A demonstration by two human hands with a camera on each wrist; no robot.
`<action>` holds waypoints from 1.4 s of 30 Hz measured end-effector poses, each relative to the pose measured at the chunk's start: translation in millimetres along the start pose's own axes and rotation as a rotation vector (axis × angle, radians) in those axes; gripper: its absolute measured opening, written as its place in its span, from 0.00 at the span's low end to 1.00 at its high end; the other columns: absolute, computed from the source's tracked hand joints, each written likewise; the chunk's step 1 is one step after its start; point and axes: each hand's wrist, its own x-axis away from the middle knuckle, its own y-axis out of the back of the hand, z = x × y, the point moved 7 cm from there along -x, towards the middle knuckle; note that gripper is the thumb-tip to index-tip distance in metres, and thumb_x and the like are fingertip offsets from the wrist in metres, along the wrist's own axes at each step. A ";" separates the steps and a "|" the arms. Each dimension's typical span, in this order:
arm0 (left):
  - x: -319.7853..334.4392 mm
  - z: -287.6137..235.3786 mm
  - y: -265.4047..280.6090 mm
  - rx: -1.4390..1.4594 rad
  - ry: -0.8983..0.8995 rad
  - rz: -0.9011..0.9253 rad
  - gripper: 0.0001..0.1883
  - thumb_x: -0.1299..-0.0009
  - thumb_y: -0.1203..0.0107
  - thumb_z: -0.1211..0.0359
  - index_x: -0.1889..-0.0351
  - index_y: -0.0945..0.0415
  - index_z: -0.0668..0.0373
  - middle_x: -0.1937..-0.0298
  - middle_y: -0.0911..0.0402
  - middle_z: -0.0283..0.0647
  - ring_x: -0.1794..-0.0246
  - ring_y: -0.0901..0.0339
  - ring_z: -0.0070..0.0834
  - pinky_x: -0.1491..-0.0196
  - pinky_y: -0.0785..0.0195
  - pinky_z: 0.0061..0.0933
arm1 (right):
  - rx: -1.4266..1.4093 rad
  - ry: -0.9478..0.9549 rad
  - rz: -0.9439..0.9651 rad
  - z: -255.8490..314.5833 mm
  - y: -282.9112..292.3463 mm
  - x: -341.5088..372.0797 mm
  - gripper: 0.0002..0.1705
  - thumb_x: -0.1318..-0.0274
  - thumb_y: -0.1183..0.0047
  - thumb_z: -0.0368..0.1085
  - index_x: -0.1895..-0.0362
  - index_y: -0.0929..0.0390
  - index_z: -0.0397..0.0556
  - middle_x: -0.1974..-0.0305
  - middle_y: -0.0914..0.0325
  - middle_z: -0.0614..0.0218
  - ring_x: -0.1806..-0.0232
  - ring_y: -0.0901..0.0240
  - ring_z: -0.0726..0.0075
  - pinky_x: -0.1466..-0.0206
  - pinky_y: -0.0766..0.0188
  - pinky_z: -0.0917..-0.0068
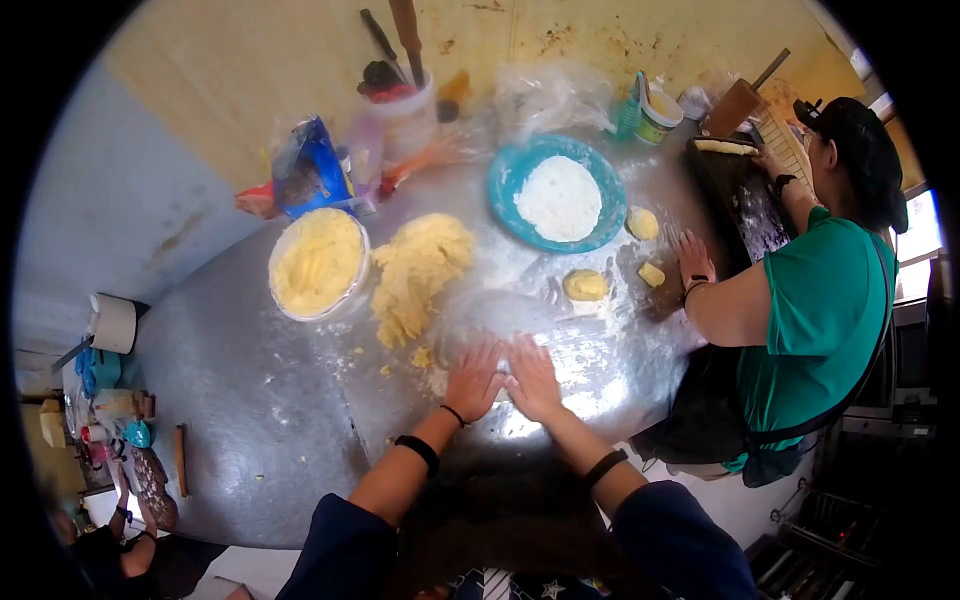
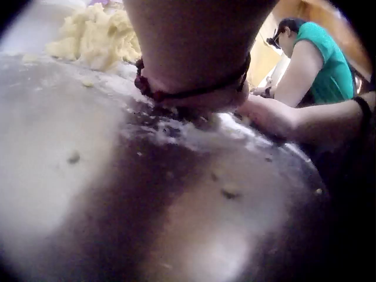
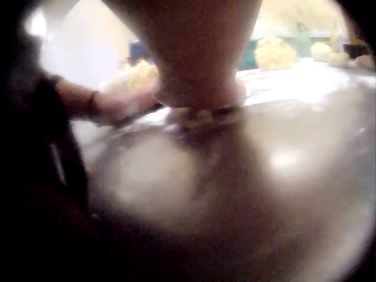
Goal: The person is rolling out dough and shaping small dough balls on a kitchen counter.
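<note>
Both hands lie side by side on the floured steel table in the head view, fingers extended forward and thumbs meeting. The left hand is nearest the loose mound of yellow dough, where small crumbs are scattered. Beside it, the right hand has its palm down on the floury patch. Whatever lies under the palms is hidden. In the left wrist view the dough mound rises beyond the wrist with a dark cord, and the right hand shows alongside. Past the right wrist, the right wrist view shows a dough lump.
A white tub of yellow dough stands left of the mound. Ahead is a teal basin of flour, with dough pieces near it. At right, a person in a green shirt works over a dark tray. A blue packet stands behind.
</note>
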 end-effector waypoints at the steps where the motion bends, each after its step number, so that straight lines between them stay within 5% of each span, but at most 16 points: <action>1: 2.6 1.7 -1.1 0.388 0.046 -0.050 0.33 0.23 0.62 0.54 0.25 0.53 0.62 0.22 0.55 0.47 0.21 0.60 0.39 0.24 0.66 0.39 | -0.149 -0.023 -0.073 9.2 -4.6 -3.5 0.37 0.31 0.65 0.54 0.26 0.50 0.45 0.25 0.55 0.49 0.22 0.65 0.47 0.24 0.69 0.50; 3: 4.4 -1.2 -6.1 1.162 0.136 -0.164 0.31 0.19 0.70 0.54 0.24 0.57 0.62 0.21 0.58 0.44 0.21 0.62 0.36 0.24 0.67 0.35 | -0.837 0.001 -0.127 20.9 -12.7 -24.5 0.37 0.28 0.73 0.55 0.25 0.55 0.45 0.24 0.60 0.51 0.21 0.70 0.49 0.23 0.71 0.55; 6: 11.2 1.8 -5.7 1.291 0.275 -0.298 0.30 0.18 0.74 0.54 0.24 0.56 0.60 0.21 0.55 0.38 0.22 0.58 0.31 0.25 0.64 0.31 | -1.332 -0.333 -0.141 73.2 10.5 -23.3 0.39 0.27 0.80 0.58 0.24 0.60 0.45 0.22 0.66 0.58 0.21 0.74 0.58 0.22 0.75 0.65; 9: 4.0 20.9 27.5 1.624 0.301 -0.505 0.30 0.19 0.70 0.55 0.24 0.55 0.60 0.22 0.53 0.38 0.23 0.56 0.30 0.25 0.64 0.30 | -1.121 0.096 -0.164 118.1 28.9 -31.1 0.38 0.26 0.74 0.53 0.24 0.62 0.43 0.22 0.66 0.55 0.21 0.74 0.54 0.22 0.74 0.65; 13: 20.2 0.7 72.7 1.897 0.499 -0.604 0.28 0.19 0.70 0.55 0.24 0.52 0.57 0.23 0.48 0.34 0.25 0.51 0.29 0.26 0.59 0.29 | -1.160 0.001 -0.027 130.8 33.3 -50.4 0.36 0.27 0.73 0.50 0.24 0.61 0.43 0.22 0.66 0.55 0.21 0.73 0.53 0.22 0.72 0.64; 16: 29.8 -20.2 96.2 1.983 0.306 -0.612 0.30 0.20 0.68 0.52 0.25 0.51 0.56 0.24 0.46 0.35 0.25 0.50 0.30 0.26 0.59 0.30 | -0.967 0.081 -0.061 119.6 27.9 -79.3 0.33 0.27 0.71 0.48 0.26 0.53 0.43 0.24 0.59 0.53 0.22 0.67 0.49 0.22 0.69 0.63; 19: 50.6 -17.8 118.7 1.823 0.318 -0.494 0.31 0.21 0.67 0.51 0.25 0.50 0.57 0.25 0.44 0.35 0.25 0.49 0.30 0.25 0.60 0.34 | -0.521 0.337 -0.086 131.1 40.3 -111.2 0.29 0.31 0.65 0.44 0.31 0.41 0.43 0.28 0.46 0.52 0.24 0.57 0.48 0.23 0.62 0.61; 21: 72.8 21.3 98.2 1.782 0.355 -0.618 0.31 0.20 0.68 0.51 0.25 0.49 0.57 0.26 0.42 0.36 0.25 0.49 0.30 0.25 0.61 0.37 | -0.377 0.521 -0.043 159.7 58.6 -129.4 0.27 0.35 0.57 0.42 0.36 0.32 0.42 0.34 0.37 0.51 0.27 0.50 0.48 0.25 0.55 0.58; 27: 144.3 102.3 82.4 1.676 0.601 -0.787 0.28 0.20 0.67 0.52 0.29 0.42 0.58 0.28 0.39 0.37 0.25 0.47 0.32 0.25 0.63 0.38 | -0.089 0.539 0.006 181.2 13.3 -198.4 0.22 0.42 0.49 0.42 0.47 0.25 0.43 0.45 0.25 0.57 0.37 0.35 0.53 0.29 0.46 0.55; 37: 170.9 135.6 71.3 1.552 0.741 -0.889 0.24 0.20 0.63 0.56 0.34 0.36 0.61 0.32 0.33 0.41 0.29 0.40 0.34 0.27 0.53 0.36 | 0.207 0.432 0.019 193.9 -16.4 -203.3 0.20 0.49 0.44 0.42 0.53 0.23 0.46 0.53 0.23 0.59 0.41 0.32 0.56 0.31 0.45 0.57; 39: 167.2 143.9 68.2 1.378 0.695 -0.846 0.23 0.23 0.57 0.60 0.34 0.36 0.62 0.35 0.31 0.43 0.32 0.36 0.36 0.30 0.48 0.35 | 0.297 0.513 -0.079 192.4 -22.9 -198.7 0.21 0.50 0.44 0.41 0.52 0.23 0.47 0.51 0.24 0.60 0.39 0.33 0.57 0.30 0.46 0.58; 42: 149.9 150.5 75.8 0.824 0.604 -0.731 0.27 0.30 0.46 0.63 0.35 0.35 0.62 0.38 0.29 0.48 0.36 0.32 0.41 0.34 0.41 0.37 | 0.282 0.509 0.085 180.6 -25.3 -201.5 0.22 0.49 0.46 0.39 0.48 0.24 0.50 0.47 0.26 0.60 0.38 0.34 0.58 0.29 0.47 0.57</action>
